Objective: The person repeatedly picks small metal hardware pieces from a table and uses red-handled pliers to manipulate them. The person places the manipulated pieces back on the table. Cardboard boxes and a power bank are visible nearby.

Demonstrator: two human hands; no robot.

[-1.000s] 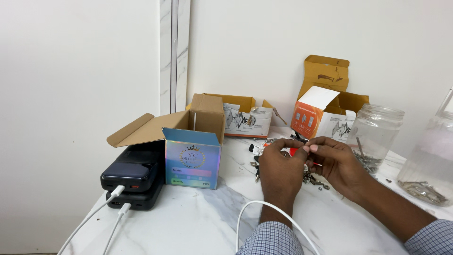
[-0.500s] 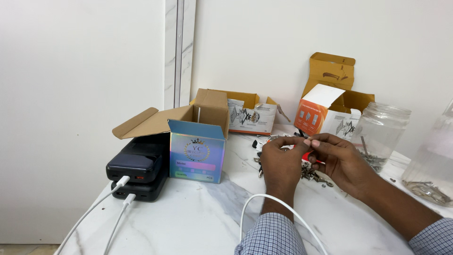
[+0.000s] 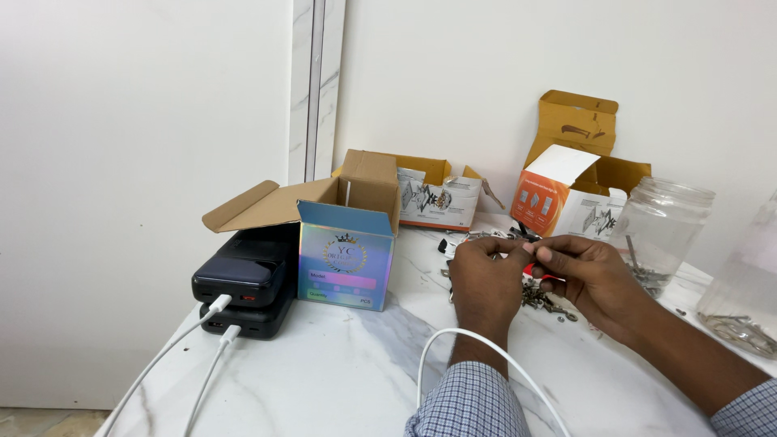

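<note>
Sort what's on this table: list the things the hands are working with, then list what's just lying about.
In use:
left hand
right hand
small metal part pinched between the fingertips
pile of metal parts beneath the hands

Lying about:
power banks
shiny box
orange box
jar
white cables

At centre, an iridescent blue-and-pink box with brown cardboard flaps; left of it, two stacked black power banks with white cables; at upper right, an orange-and-white carton before a mustard-yellow box; clear jar at right; white marble table with grey veins; blue-and-white checked sleeve at the bottom.
</note>
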